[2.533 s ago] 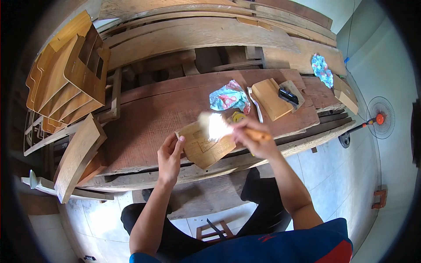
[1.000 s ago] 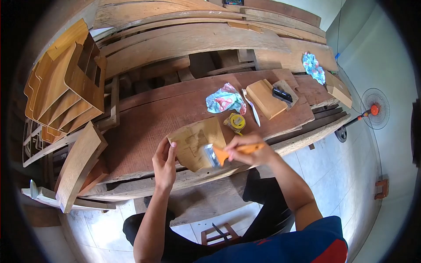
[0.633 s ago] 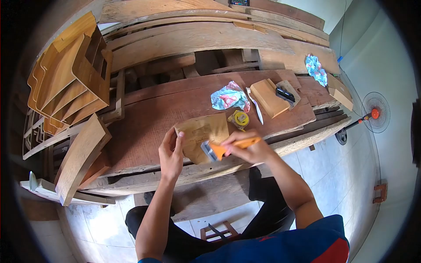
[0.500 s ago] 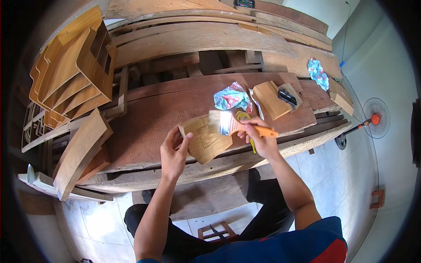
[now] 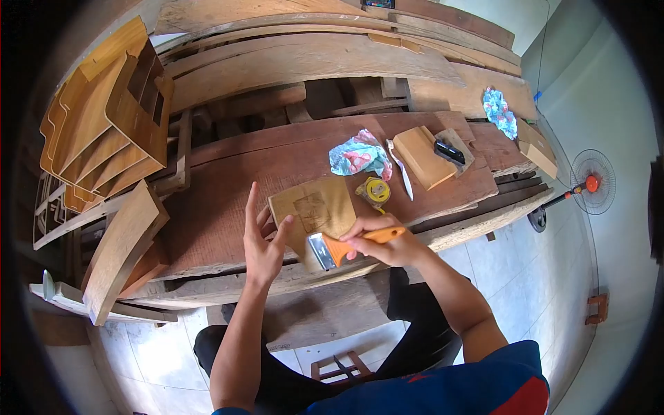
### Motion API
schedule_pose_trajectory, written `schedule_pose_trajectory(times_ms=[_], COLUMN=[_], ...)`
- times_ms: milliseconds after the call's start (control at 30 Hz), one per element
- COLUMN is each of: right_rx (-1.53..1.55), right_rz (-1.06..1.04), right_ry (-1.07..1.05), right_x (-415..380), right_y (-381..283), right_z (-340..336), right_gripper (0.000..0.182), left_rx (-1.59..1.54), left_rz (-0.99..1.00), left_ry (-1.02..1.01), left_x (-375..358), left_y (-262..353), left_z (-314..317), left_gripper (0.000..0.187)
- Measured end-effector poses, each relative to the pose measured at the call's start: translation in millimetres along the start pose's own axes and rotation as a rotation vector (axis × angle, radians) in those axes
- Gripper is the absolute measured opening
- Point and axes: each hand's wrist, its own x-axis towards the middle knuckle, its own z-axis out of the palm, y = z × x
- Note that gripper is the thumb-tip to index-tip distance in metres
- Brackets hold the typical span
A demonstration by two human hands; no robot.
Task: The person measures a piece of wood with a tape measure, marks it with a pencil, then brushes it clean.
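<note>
A small tan wooden panel point(image 5: 317, 209) with a faint square mark lies on the reddish plank point(image 5: 228, 200) in front of me. My left hand point(image 5: 261, 238) steadies its left edge, the thumb against the panel and the fingers spread upward. My right hand point(image 5: 387, 242) grips the orange handle of a paintbrush point(image 5: 330, 249). The brush's metal ferrule and bristles sit at the panel's near corner, pointing left toward my left hand.
A yellow tape measure point(image 5: 375, 191), a crumpled patterned cloth point(image 5: 356, 153), a white strip point(image 5: 402, 169) and a wooden block point(image 5: 429, 156) lie beyond the panel. A second cloth point(image 5: 499, 113) lies far right. Stacked curved wooden parts point(image 5: 104, 117) stand at left. A floor fan point(image 5: 591, 192) stands right.
The brush has swept from the panel's upper right down to its near corner. The panel lies flatter on the plank, and my left hand's fingers have spread open along its edge.
</note>
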Motion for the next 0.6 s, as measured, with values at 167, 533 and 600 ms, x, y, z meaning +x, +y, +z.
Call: schedule_pose_trajectory(times_ms=[167, 533, 600], right_rx=[-0.022, -0.021, -0.092], right_rz=[0.008, 0.012, -0.034], right_ry=[0.335, 0.264, 0.130], right_x=[7, 5, -3], right_y=[10, 10, 15], right_z=[-15, -8, 7], right_gripper=[0.028, 0.022, 0.022], left_rx=[0.110, 0.067, 0.038], left_rz=[0.038, 0.000, 0.001], left_ry=[-0.019, 0.027, 0.023], left_x=[-5, -11, -12], left_y=[4, -7, -8], left_z=[-2, -7, -8], left_gripper=[0.073, 0.060, 0.057])
